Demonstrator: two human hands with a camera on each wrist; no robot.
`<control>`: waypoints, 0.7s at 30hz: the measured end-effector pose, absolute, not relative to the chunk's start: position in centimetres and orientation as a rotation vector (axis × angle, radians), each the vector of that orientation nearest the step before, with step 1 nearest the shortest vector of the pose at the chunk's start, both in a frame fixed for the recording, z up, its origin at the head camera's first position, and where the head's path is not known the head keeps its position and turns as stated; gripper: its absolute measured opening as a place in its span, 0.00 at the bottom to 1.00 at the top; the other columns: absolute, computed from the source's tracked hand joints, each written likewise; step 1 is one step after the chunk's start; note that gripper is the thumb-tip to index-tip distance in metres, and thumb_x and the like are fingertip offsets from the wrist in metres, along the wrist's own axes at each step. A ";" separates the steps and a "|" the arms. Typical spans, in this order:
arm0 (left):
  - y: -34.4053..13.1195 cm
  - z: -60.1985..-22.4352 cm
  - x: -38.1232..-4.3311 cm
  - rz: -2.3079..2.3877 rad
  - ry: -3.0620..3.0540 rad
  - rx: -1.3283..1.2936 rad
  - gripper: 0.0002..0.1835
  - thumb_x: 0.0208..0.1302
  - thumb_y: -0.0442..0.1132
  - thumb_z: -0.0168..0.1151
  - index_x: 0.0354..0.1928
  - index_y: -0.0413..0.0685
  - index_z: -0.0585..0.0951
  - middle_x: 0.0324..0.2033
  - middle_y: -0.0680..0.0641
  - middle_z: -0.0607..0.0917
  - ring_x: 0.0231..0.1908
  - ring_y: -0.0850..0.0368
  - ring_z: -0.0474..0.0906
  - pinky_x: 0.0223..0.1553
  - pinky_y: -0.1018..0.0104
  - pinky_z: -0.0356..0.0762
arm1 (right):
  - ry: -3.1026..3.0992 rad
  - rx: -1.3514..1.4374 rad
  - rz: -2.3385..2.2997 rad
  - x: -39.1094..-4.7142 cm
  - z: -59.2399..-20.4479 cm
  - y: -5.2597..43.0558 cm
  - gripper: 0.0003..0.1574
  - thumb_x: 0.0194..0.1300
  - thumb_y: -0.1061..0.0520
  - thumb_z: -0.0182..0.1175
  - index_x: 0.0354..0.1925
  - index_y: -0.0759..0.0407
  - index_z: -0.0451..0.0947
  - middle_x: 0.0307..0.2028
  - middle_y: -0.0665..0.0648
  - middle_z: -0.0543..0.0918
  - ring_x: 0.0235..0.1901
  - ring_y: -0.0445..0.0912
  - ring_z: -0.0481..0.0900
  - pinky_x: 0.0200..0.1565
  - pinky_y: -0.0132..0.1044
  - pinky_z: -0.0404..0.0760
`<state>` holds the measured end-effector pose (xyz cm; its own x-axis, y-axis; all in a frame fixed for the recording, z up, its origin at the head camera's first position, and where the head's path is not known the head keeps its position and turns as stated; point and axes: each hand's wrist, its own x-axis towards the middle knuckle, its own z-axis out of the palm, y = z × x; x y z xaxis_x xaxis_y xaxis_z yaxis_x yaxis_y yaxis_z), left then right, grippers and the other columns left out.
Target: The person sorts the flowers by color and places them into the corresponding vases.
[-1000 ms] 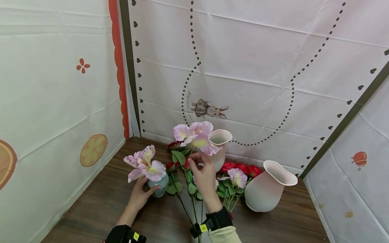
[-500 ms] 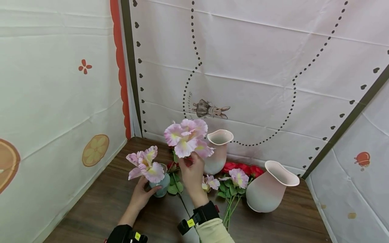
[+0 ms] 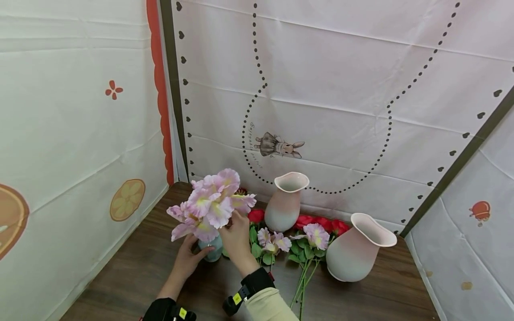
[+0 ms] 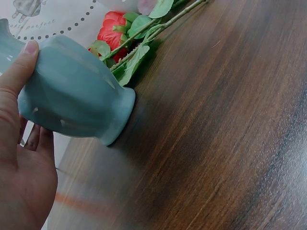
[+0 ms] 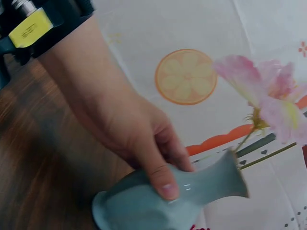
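Observation:
My left hand (image 3: 188, 261) grips a small blue-green vase (image 3: 213, 250) standing on the wooden table, thumb on one side and fingers on the other. A pink iris (image 5: 271, 96) with a yellow centre rises from the vase's mouth. My right hand (image 3: 237, 243) pinches another pink iris (image 3: 221, 196) just under its bloom, above and right of the vase. Its petals overlap the first bloom in the head view, and its lower stem is hidden. The left wrist view shows the vase's body (image 4: 72, 91) up close; the right hand is out of the right wrist view.
A tall pink-and-grey vase (image 3: 283, 207) stands at the back, and a wider one (image 3: 353, 254) at the right. Between them lie red flowers (image 3: 321, 223) and pink irises (image 3: 316, 235) with green stems. Patterned cloth walls (image 3: 341, 111) enclose the table (image 3: 361, 298).
My right hand has moved left with its pink iris, from near the tall back vase to over the small vase. The left hand keeps its grip on that vase.

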<state>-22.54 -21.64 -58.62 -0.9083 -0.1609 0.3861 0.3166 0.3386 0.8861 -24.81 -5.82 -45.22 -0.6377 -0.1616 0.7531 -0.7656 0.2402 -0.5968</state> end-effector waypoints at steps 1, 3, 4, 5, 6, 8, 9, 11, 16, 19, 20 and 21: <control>-21.7 -58.8 -22.6 -1.603 -2.200 -0.137 0.28 0.55 0.36 0.69 0.59 0.49 0.74 0.60 0.54 0.68 0.58 0.76 0.62 0.55 0.77 0.65 | -1.984 0.844 1.423 -24.8 -45.4 -5.9 0.10 0.64 0.60 0.59 0.25 0.57 0.74 0.14 0.51 0.60 0.15 0.31 0.53 0.21 0.22 0.55; -21.7 -58.9 -22.7 -1.638 -2.191 -0.137 0.28 0.55 0.37 0.69 0.60 0.51 0.74 0.60 0.54 0.68 0.58 0.74 0.63 0.55 0.77 0.65 | -2.028 0.838 1.440 -24.7 -45.8 -5.9 0.11 0.62 0.65 0.58 0.23 0.58 0.72 0.15 0.50 0.61 0.15 0.31 0.55 0.20 0.22 0.56; -21.7 -58.8 -22.6 -1.663 -2.190 -0.134 0.28 0.55 0.38 0.69 0.60 0.51 0.73 0.61 0.54 0.68 0.57 0.74 0.64 0.54 0.77 0.66 | -2.053 0.828 1.429 -24.7 -46.0 -5.9 0.14 0.61 0.67 0.58 0.21 0.58 0.68 0.15 0.50 0.60 0.15 0.32 0.54 0.20 0.22 0.55; -21.7 -58.8 -22.6 -1.674 -2.190 -0.132 0.29 0.55 0.39 0.69 0.60 0.52 0.73 0.61 0.54 0.67 0.57 0.74 0.64 0.54 0.77 0.67 | -2.076 0.819 1.419 -24.7 -46.1 -5.9 0.16 0.58 0.70 0.58 0.19 0.59 0.66 0.15 0.50 0.59 0.15 0.32 0.53 0.20 0.22 0.54; -21.7 -58.8 -22.6 -1.685 -2.188 -0.131 0.29 0.55 0.39 0.69 0.60 0.52 0.72 0.61 0.53 0.68 0.57 0.73 0.65 0.53 0.76 0.67 | -2.094 0.813 1.409 -24.7 -46.3 -5.9 0.17 0.56 0.72 0.57 0.18 0.60 0.64 0.15 0.50 0.58 0.15 0.33 0.52 0.20 0.23 0.53; -21.7 -58.8 -22.6 -1.693 -2.192 -0.120 0.30 0.56 0.39 0.69 0.61 0.53 0.71 0.61 0.53 0.68 0.56 0.74 0.65 0.52 0.77 0.68 | -2.130 0.802 1.361 -24.7 -46.5 -5.9 0.17 0.52 0.74 0.57 0.17 0.60 0.62 0.16 0.49 0.57 0.16 0.33 0.51 0.20 0.23 0.52; -21.7 -58.8 -22.6 -1.686 -2.198 -0.121 0.30 0.56 0.39 0.68 0.62 0.53 0.70 0.60 0.52 0.68 0.56 0.74 0.65 0.52 0.77 0.68 | -2.141 0.800 1.338 -24.8 -46.6 -5.8 0.18 0.51 0.74 0.57 0.16 0.61 0.61 0.16 0.49 0.56 0.16 0.34 0.50 0.21 0.24 0.51; -21.6 -58.8 -22.6 -1.684 -2.195 -0.116 0.31 0.56 0.39 0.68 0.62 0.53 0.70 0.60 0.52 0.69 0.56 0.74 0.65 0.52 0.79 0.67 | -2.156 0.799 1.299 -24.9 -46.8 -5.8 0.18 0.54 0.73 0.57 0.17 0.60 0.63 0.16 0.49 0.57 0.17 0.34 0.50 0.21 0.24 0.51; -21.6 -58.9 -22.7 -1.663 -2.185 -0.119 0.33 0.55 0.38 0.69 0.63 0.53 0.69 0.60 0.53 0.68 0.57 0.76 0.64 0.53 0.82 0.64 | -2.182 0.785 1.307 -25.1 -47.1 -5.7 0.09 0.65 0.58 0.58 0.27 0.54 0.78 0.18 0.48 0.69 0.19 0.33 0.59 0.24 0.23 0.59; -21.5 -58.7 -22.6 -1.638 -2.194 -0.118 0.31 0.55 0.37 0.69 0.62 0.49 0.70 0.60 0.53 0.67 0.57 0.78 0.63 0.54 0.83 0.62 | -2.200 0.774 1.296 -25.1 -47.4 -5.6 0.09 0.66 0.56 0.58 0.27 0.53 0.78 0.18 0.48 0.70 0.20 0.33 0.61 0.25 0.23 0.60; -21.5 -58.5 -22.5 -1.631 -2.199 -0.116 0.30 0.55 0.36 0.68 0.62 0.47 0.71 0.60 0.53 0.67 0.56 0.78 0.62 0.54 0.82 0.63 | -2.204 0.774 1.295 -25.1 -47.5 -5.6 0.12 0.67 0.56 0.58 0.25 0.53 0.75 0.16 0.48 0.67 0.19 0.34 0.59 0.24 0.23 0.59; -21.4 -58.3 -22.4 -1.630 -2.198 -0.114 0.30 0.55 0.36 0.68 0.61 0.45 0.72 0.59 0.52 0.68 0.56 0.79 0.62 0.56 0.79 0.64 | -2.203 0.773 1.289 -25.2 -47.7 -5.6 0.14 0.67 0.56 0.57 0.23 0.53 0.73 0.16 0.48 0.66 0.19 0.34 0.60 0.25 0.23 0.59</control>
<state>-22.44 -21.39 -58.35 -0.9167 -0.1691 0.3621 0.2974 0.3164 0.9008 -25.19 -5.56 -47.66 -0.7306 -0.2314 0.6425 -0.6734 0.4000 -0.6217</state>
